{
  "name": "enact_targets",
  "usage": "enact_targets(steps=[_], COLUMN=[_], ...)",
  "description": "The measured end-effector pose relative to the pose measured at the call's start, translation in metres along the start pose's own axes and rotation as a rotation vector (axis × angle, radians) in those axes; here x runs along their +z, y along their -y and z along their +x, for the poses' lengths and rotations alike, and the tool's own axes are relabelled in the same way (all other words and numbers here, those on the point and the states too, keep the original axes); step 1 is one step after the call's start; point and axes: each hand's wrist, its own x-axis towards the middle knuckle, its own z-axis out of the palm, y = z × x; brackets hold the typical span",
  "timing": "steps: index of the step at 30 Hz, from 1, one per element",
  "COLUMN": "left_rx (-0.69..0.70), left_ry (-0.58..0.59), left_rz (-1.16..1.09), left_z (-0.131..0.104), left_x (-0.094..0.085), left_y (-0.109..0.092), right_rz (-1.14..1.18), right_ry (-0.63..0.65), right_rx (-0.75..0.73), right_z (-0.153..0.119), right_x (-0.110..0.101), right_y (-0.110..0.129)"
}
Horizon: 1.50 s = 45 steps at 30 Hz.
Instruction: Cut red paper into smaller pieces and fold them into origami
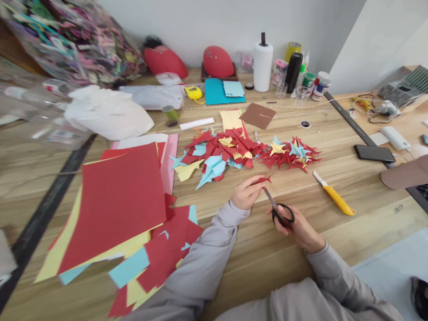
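Near the middle of the wooden table, my left hand [246,192] pinches a small folded piece of red paper [266,179]. My right hand [302,229] grips the black handles of a pair of scissors [283,214], whose blades point up and left and reach the underside of the red piece. Just beyond my hands lie a pile of folded red, blue and yellow papers [214,166] and, to its right, a pile of small pointed paper shapes [289,154]. Large red sheets [123,200] are stacked at the left, with smaller cut pieces [167,252] beside them.
A yellow cutter [338,199] and a phone [374,153] lie to the right, near a pinkish cylinder [403,173]. At the back stand a white bottle [262,67] and several jars. A white bag [109,111] and a tape measure [194,92] sit at the back left.
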Motion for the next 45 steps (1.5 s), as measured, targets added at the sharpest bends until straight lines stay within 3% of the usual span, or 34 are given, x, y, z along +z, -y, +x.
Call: enact_targets(steps=[45], left_rx=[0.024], left_ry=[-0.030], left_rz=[0.020], left_z=[0.0000], left_x=[-0.0001], left_y=[-0.0009], right_rz=[0.001], right_ry=[0.012], right_rx=[-0.026], right_z=[-0.0002], right_x=[-0.0009], right_y=[0.0002])
